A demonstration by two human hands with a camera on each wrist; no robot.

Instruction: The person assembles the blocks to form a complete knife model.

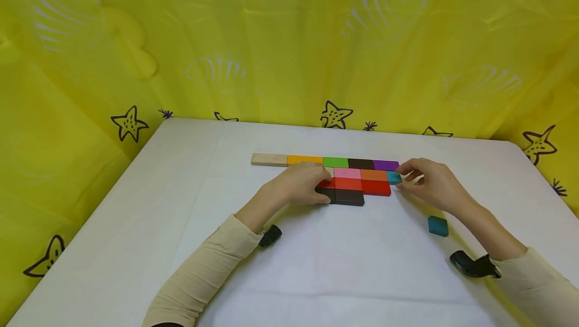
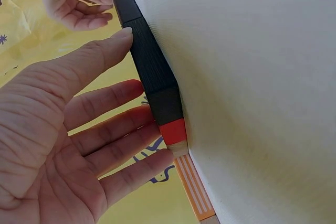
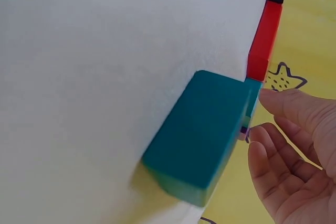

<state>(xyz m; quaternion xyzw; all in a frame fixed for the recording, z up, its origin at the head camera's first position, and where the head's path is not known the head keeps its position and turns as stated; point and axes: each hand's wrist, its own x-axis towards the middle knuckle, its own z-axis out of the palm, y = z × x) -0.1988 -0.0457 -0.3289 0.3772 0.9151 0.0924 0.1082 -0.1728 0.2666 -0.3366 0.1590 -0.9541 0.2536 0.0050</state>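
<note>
Flat coloured blocks lie edge to edge in rows on the white table. My left hand (image 1: 298,182) rests at the rows' left end. In the left wrist view its thumb touches a black block (image 2: 149,59), and its extended fingers reach the ends of the black, red (image 2: 173,131) and pale wooden blocks. Part of the rows is hidden under this hand. At the right end, my right hand (image 1: 431,184) has its thumb and fingertips right at a small teal block (image 1: 394,178), beside an orange block (image 1: 374,175). Its fingers are loosely bent, with a gap between thumb and forefinger.
A loose teal block (image 1: 438,226) lies nearer, below the right hand. The back row has a wooden block (image 1: 269,159), then yellow, green (image 1: 335,162), dark brown and purple (image 1: 386,165) ones. A yellow patterned cloth (image 1: 289,40) hangs behind the table (image 1: 289,261).
</note>
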